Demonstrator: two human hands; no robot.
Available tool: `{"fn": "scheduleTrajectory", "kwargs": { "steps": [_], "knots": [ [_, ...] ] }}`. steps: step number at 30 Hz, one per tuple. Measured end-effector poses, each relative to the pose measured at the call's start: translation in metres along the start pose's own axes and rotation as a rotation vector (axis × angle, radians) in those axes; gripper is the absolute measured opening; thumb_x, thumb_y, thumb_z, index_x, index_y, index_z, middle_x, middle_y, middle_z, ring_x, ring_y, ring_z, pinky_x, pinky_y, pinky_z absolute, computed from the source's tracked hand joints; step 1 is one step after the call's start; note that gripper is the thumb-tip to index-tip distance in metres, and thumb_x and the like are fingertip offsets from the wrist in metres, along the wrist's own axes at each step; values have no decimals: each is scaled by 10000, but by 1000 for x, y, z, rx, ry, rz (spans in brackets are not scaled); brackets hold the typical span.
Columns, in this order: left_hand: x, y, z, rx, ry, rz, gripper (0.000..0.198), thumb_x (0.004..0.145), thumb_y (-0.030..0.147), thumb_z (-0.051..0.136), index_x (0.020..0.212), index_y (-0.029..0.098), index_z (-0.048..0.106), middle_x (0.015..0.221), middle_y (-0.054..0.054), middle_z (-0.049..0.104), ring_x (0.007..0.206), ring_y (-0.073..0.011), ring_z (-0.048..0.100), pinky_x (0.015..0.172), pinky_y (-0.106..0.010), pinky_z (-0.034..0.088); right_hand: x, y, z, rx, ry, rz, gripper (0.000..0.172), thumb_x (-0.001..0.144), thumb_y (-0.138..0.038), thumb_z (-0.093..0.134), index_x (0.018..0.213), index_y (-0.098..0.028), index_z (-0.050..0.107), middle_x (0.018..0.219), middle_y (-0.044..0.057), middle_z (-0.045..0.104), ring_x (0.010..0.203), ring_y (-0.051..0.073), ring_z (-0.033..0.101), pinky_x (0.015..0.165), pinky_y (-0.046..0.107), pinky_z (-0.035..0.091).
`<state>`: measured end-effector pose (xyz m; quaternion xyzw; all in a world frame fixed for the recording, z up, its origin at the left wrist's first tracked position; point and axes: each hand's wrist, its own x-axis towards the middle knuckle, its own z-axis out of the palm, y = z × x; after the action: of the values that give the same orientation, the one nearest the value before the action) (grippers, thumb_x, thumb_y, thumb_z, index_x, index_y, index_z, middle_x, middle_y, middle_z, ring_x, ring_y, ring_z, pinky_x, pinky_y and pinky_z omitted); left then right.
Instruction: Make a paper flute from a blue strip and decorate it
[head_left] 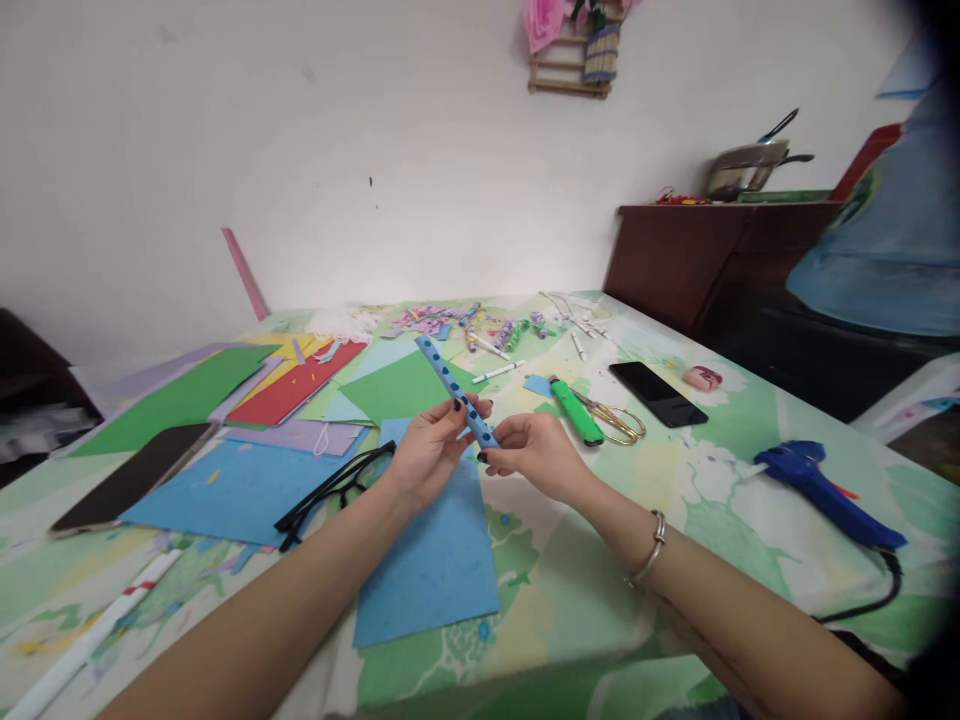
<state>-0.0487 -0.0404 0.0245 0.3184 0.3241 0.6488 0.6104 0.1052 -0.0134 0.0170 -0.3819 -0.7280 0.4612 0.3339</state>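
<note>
Left hand: the left hand (pixel 429 452) is lifted off the pale floral surface (pixel 720 470), its forearm coming in from 7 o'clock and its palm turned inward.
Left grip: thumb and dark-nailed fingertips are pinched together on the slim blue rolled-paper tube with dark dots (pixel 454 388), just below its middle.
Right hand: the right hand (pixel 534 455) comes in from 5 o'clock with the wrist bent slightly, and a silver bracelet (pixel 653 547) sits on the wrist.
Right grip: the fingertips are closed on the tube's near end, just beside the left hand.
Tube: it is held in the air between both hands, and its free end slants up toward 11 o'clock.
Under the hands: a blue speckled paper sheet (pixel 431 570) lies flat.
At 9 o'clock of the hands: black-framed glasses (pixel 334 490) lie near the left wrist, with a dark phone (pixel 131 478) farther out.
At 2 o'clock: a green plastic lighter (pixel 576 411) touches gold-handled scissors (pixel 619 421), and a second black phone (pixel 658 393) lies beyond them.
At 3 o'clock: a blue glue gun (pixel 821 492) lies well apart from the hands.
</note>
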Motion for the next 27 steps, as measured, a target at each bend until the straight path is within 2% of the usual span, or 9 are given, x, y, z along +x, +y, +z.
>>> {"fn": "scheduleTrajectory", "kwargs": {
  "steps": [5, 9, 15, 21, 27],
  "knots": [
    [-1, 1, 1, 13, -9, 36, 206, 652, 276, 808, 760, 126, 717, 782, -52, 712, 773, -142, 616, 738, -262, 456, 1, 0, 2, -10, 36, -17, 134, 654, -255, 693, 712, -158, 620, 655, 23, 667, 616, 150, 637, 569, 239, 481],
    [-1, 0, 0, 15, -16, 24, 224, 636, 267, 818, 759, 109, 717, 723, -46, 696, 691, -125, 601, 688, -255, 470, 4, 3, 0, -2, -60, 7, 225, 666, -340, 696, 733, -152, 594, 593, 4, 618, 549, 139, 586, 499, 231, 436],
    [0, -1, -1, -3, -23, 4, 243, 611, 259, 835, 752, 104, 713, 695, -33, 683, 657, -109, 601, 657, -233, 483, 2, -1, 1, -90, -172, -102, 178, 766, -314, 621, 773, -137, 609, 725, 4, 613, 668, 118, 549, 606, 221, 419],
    [-1, -2, -1, -11, -30, 8, 188, 643, 222, 815, 746, 106, 710, 700, -31, 689, 678, -106, 619, 666, -212, 481, -3, -5, 7, -354, -67, -252, 146, 802, -227, 566, 678, -161, 527, 659, -15, 481, 627, 115, 413, 593, 244, 277],
    [-2, -1, 1, 7, -57, 4, 208, 640, 241, 816, 753, 105, 705, 717, -54, 707, 677, -128, 636, 671, -231, 503, -6, -5, 10, -458, -49, -233, 187, 827, -186, 498, 645, -163, 535, 517, -36, 431, 485, 95, 351, 531, 248, 214]
  ]
}}
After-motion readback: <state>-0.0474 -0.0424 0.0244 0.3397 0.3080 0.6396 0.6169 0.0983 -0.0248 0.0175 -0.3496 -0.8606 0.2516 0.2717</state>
